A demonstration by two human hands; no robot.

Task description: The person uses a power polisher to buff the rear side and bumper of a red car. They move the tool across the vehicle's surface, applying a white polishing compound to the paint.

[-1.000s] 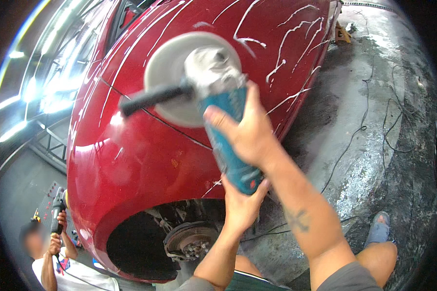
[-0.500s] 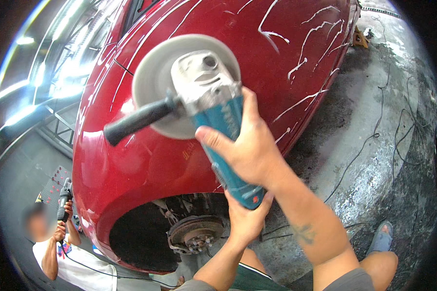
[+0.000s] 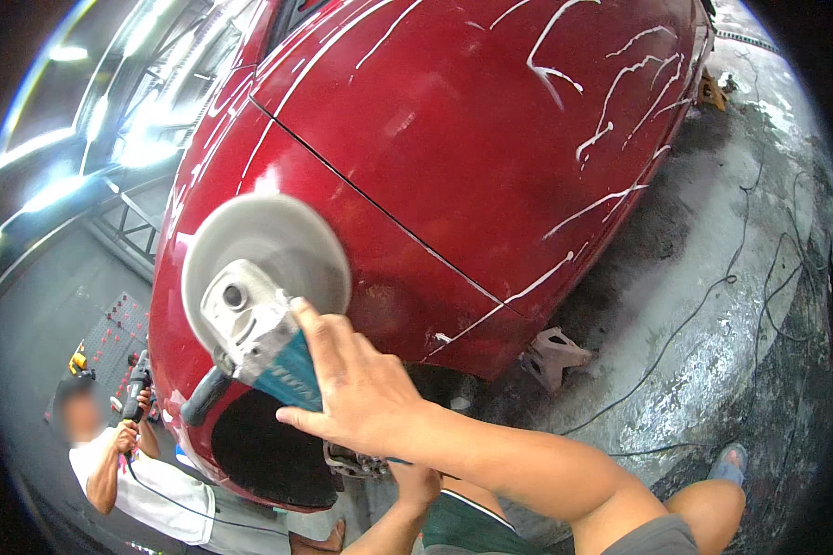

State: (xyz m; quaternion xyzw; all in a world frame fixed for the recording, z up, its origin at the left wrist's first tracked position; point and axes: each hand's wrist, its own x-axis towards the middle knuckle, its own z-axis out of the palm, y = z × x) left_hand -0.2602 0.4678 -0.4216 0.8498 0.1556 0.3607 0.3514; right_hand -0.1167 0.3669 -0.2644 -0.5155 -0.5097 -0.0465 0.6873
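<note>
An angle polisher (image 3: 287, 370) with a teal body, silver head and black side handle is held in both my hands. Its pale round pad (image 3: 296, 231), blurred as if spinning, lies over the red fender (image 3: 379, 324) above the wheel arch. My right hand (image 3: 356, 379) wraps the body just behind the metal head. At the rear end my left hand (image 3: 415, 483) is closed, partly hidden behind my right forearm; only a bit of teal shows there. White streaks of paste (image 3: 565, 217) run over the door and upper panels of the red car (image 3: 453, 120).
Below the pad gapes the dark wheel arch (image 3: 268, 453), its wheel off. A jack stand (image 3: 553, 356) stands under the sill. Black cords (image 3: 657, 375) trail over the wet concrete floor (image 3: 676, 314). At left another person (image 3: 148, 472) holds a polisher (image 3: 137, 388).
The polisher and both hands have moved left and down, from the middle of the fender toward its front above the wheel arch. The door seam has come into sight.
</note>
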